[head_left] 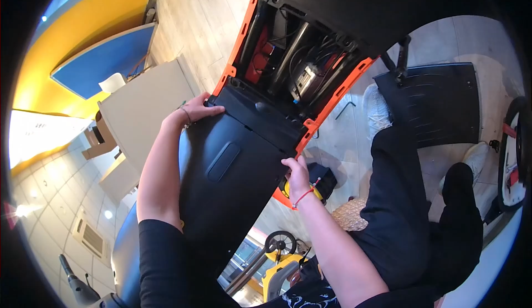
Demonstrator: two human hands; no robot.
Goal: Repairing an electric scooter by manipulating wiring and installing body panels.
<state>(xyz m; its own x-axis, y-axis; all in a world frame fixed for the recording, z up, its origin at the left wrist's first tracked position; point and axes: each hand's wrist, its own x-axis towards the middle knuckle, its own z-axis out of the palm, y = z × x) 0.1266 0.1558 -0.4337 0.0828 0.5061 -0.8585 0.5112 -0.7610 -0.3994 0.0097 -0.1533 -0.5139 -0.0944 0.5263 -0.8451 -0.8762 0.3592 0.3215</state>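
A large black plastic panel (233, 136) with a long oval recess spans the middle of the view. On its far left corner my left hand (195, 110) is closed, thumb on top and fingers mostly hidden past the edge. My right hand (297, 174) pinches the panel's right edge, close to an orange side rail (332, 105). Beyond the panel is an uncovered vehicle bay, where black cables (318, 53), a metal tube (289, 53) and a silver box-shaped part (305, 82) show. A second orange rail (241, 36) borders the bay's left side.
On the floor at right lie a black ribbed mat-like panel (443, 105) and a hex key (346, 109). A person's dark-trousered leg (396, 169) and covered shoe (378, 114) are close by. A pale cabinet (149, 108) stands left. A small wheel (280, 243) shows below.
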